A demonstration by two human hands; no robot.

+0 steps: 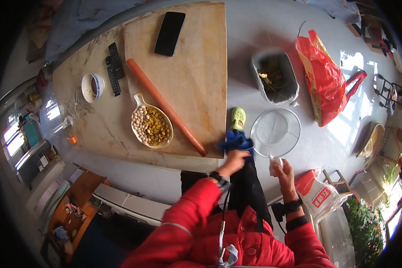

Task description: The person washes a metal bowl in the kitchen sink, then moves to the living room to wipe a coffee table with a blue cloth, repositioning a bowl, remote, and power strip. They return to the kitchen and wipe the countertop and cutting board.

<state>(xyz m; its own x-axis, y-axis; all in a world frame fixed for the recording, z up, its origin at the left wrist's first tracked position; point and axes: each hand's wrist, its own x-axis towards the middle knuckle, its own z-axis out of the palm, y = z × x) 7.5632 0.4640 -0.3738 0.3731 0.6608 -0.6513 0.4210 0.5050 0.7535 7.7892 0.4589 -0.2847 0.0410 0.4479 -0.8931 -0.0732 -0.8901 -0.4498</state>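
Note:
My left hand (235, 162) grips a bunched blue cloth (237, 141), blurred by motion, beside the near right corner of a wooden board (197, 87). In my right hand (285, 175) is the pale handle of a round fine-mesh sieve (276, 129), held out over the floor. The mesh looks bare. A reddish-brown rolling pin (165, 105) lies slantwise on the board. Partly on the board's left edge sits a white handled dish (138, 97), holding pistachios (141, 121) on one side and yellowish raisins (157, 127) on the other.
A smartphone (170, 33), two remote controls (112, 75) and a patterned bowl (92, 87) lie on the marble-look table (104, 134). On the floor stand a lined waste bin (293, 90), a red bag (325, 80) and my green clog (238, 117). A white-and-red plastic bag (321, 196) is at right.

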